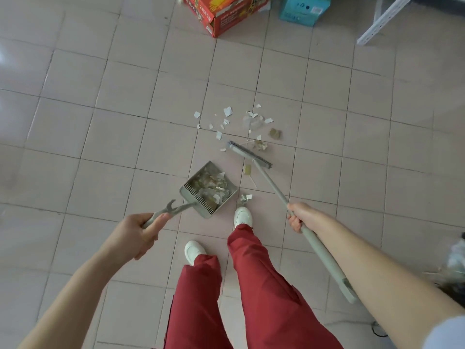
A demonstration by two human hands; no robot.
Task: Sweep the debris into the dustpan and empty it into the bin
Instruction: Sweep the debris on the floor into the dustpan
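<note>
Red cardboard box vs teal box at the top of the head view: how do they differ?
The red cardboard box is the larger of the two in view and sits turned at an angle to the tile lines, one corner pointing toward the person. The teal box looks smaller and sits squarer to the view. The red cardboard box carries busy yellow print; the teal box is plainer. Both stand on the tiled floor, cut off by the frame's top edge.

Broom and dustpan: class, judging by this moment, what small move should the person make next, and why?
Probably draw the broom, held by the right hand, back toward the dustpan in the left hand. Paper scraps lie beyond the broom head, and the pan's open mouth faces them.
</note>
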